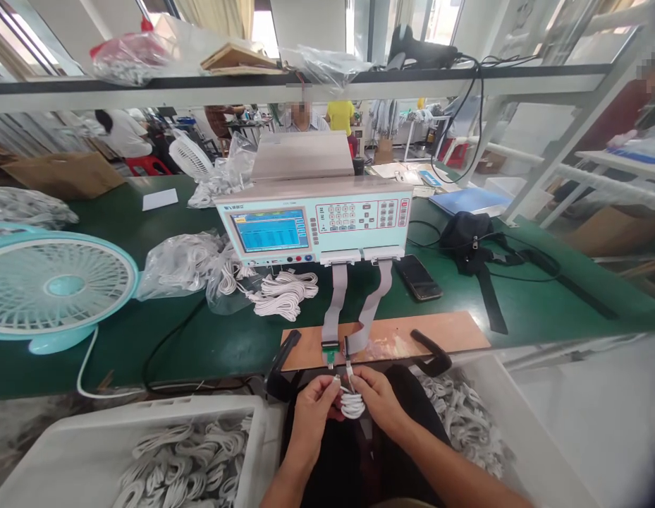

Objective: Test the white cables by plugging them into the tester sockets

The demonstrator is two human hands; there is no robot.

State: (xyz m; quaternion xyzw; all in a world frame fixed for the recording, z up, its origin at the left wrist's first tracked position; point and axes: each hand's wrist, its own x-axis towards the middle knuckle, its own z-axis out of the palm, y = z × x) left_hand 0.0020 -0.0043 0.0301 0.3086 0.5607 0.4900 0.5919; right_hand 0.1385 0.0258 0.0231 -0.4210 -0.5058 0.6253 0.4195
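My left hand pinches one plug end of a coiled white cable, just below the small green circuit board. At the cable's other end, my right hand grips close to the plug, which is up against the connector of the right ribbon cable. Whether it is fully seated I cannot tell. Between both hands hangs the coil. The left ribbon cable runs from the green board up to the white tester, whose blue screen is lit.
A wooden board lies along the table's edge, with black clamps on it. White bins of coiled cables flank my lap. Bundled white cables, a phone, a black pouch and a fan are on the table.
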